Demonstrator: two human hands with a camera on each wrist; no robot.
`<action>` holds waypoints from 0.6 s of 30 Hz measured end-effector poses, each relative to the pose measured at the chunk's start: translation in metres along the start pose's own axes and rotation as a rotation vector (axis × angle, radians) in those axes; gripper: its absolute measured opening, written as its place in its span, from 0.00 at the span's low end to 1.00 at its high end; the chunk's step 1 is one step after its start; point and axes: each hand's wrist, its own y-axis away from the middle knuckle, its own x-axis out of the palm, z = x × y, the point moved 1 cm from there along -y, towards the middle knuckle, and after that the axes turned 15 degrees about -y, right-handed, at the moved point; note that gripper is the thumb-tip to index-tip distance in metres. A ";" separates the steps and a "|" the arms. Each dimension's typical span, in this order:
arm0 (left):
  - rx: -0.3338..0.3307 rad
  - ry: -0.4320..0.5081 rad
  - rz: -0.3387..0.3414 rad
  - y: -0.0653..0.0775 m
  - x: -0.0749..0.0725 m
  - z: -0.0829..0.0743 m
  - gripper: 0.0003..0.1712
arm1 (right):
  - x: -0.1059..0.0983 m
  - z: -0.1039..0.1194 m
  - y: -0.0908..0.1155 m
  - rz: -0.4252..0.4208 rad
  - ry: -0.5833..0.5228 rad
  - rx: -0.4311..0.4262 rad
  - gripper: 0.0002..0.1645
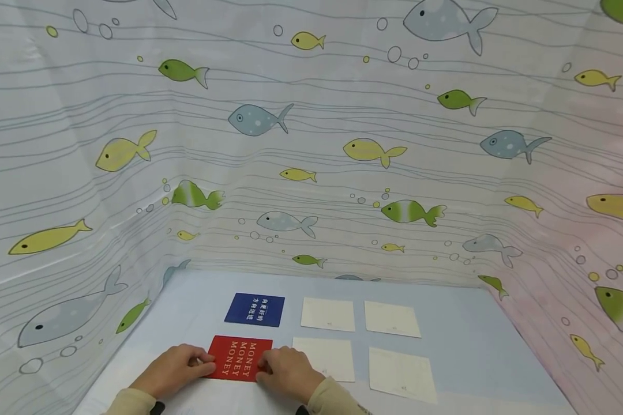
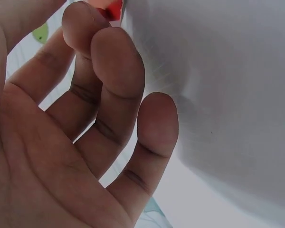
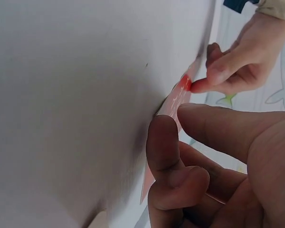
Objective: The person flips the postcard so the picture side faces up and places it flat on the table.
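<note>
Nearest, two pale sleeves lead to the left hand [image 1: 172,370] and right hand [image 1: 289,372], whose thumbs and fingers pinch opposite side edges of a red card [image 1: 233,353] lettered MONEY, on the near left of the pale bluish-white tabletop [image 1: 490,346]. Beside it lie two white cards [image 1: 402,373], one partly behind the right hand. Farther back, a blue card [image 1: 255,309] heads another row with two more white cards [image 1: 327,314]. Beyond rises creased white sheeting [image 1: 332,86], printed with fish and wavy lines, enclosing the tabletop's back and sides, pinkish at right.
</note>
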 end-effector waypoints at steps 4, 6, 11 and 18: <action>0.006 -0.026 -0.019 -0.002 -0.001 -0.001 0.13 | -0.001 -0.001 -0.001 0.004 -0.009 -0.007 0.07; 0.011 -0.035 -0.022 -0.004 -0.001 -0.002 0.12 | -0.001 -0.002 -0.001 0.006 -0.017 -0.004 0.08; 0.018 -0.057 -0.026 -0.007 0.000 -0.003 0.12 | -0.002 -0.005 -0.001 0.010 -0.033 0.006 0.09; 0.029 -0.074 -0.082 -0.009 -0.001 -0.007 0.13 | -0.007 -0.010 0.002 -0.010 -0.102 -0.023 0.09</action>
